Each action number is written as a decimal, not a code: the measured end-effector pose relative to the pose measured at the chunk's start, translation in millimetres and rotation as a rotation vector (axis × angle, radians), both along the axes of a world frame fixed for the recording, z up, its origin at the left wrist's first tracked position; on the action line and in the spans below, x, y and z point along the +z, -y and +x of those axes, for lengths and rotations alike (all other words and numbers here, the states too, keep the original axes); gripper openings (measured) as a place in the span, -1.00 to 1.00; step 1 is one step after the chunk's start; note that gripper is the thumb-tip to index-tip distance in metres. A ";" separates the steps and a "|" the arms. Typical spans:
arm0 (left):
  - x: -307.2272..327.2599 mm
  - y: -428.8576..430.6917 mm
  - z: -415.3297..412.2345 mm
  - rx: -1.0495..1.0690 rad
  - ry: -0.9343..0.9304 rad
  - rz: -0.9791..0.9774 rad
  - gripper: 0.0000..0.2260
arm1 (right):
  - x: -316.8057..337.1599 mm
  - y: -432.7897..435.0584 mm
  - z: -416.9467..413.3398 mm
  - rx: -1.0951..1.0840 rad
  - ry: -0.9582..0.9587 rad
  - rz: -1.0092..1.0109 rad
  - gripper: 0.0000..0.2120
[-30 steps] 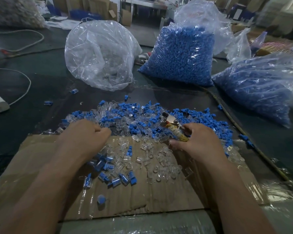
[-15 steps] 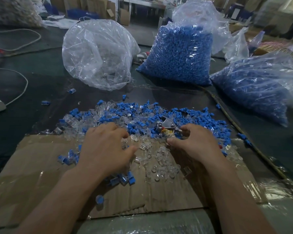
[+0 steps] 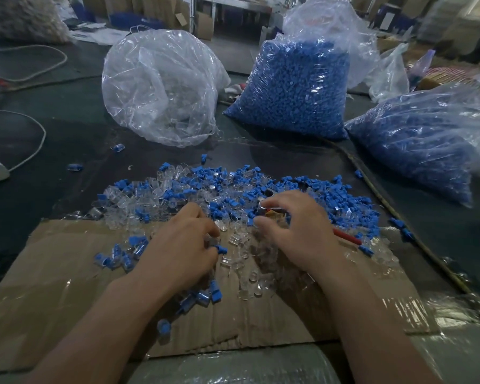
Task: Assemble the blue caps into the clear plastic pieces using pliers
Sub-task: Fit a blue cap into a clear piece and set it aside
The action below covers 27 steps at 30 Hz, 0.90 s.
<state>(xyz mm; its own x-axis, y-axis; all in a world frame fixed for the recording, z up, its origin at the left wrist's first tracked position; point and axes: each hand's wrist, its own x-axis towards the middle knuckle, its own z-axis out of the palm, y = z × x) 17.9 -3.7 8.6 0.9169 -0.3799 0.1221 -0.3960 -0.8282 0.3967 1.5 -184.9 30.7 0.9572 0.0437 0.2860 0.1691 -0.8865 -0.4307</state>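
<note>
The right hand (image 3: 297,231) is curled round the pliers (image 3: 264,211). The metal head shows at the fingertips and a red handle sticks out behind the palm. The left hand (image 3: 183,245) has its fingers curled downward with a blue cap (image 3: 220,248) at the fingertips; whether it is gripped cannot be told. Both hands rest over the clear plastic pieces (image 3: 247,261) on the cardboard sheet (image 3: 53,261). A mixed pile of blue caps (image 3: 205,187) lies just beyond on the tabletop (image 3: 67,139).

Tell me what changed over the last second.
The left hand moved right, toward the right hand, and now seems to pinch a blue cap. The right hand kept gripping the pliers; the loose pile and the bags stayed put.
</note>
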 end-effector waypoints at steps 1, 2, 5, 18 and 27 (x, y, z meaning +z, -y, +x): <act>0.2 0.2 -0.2 -0.008 0.001 0.000 -0.76 | -0.1 -7.0 -1.8 0.069 -0.015 -0.018 -0.71; 0.3 0.4 -0.1 -0.016 0.003 -0.002 -0.77 | -1.3 -13.2 -2.9 0.126 -0.035 -0.048 -0.72; 0.3 1.2 -0.8 -0.032 0.002 -0.019 -0.81 | -7.6 -25.4 -3.0 0.208 -0.083 -0.172 -0.70; 2.2 1.8 -3.2 -0.060 0.030 -0.123 -0.73 | -6.6 -36.3 -1.4 0.185 -0.195 -0.216 -0.71; 7.3 1.1 -5.4 -0.022 0.057 -0.238 -0.67 | -8.3 -35.4 -3.6 0.218 -0.205 -0.161 -0.86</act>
<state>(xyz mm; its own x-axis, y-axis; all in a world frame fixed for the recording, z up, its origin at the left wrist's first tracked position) 12.6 -4.8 16.0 0.8976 -0.3545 0.2619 -0.4405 -0.7049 0.5559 -2.2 -149.5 22.4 0.9573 0.2826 0.0609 0.2865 -0.8985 -0.3326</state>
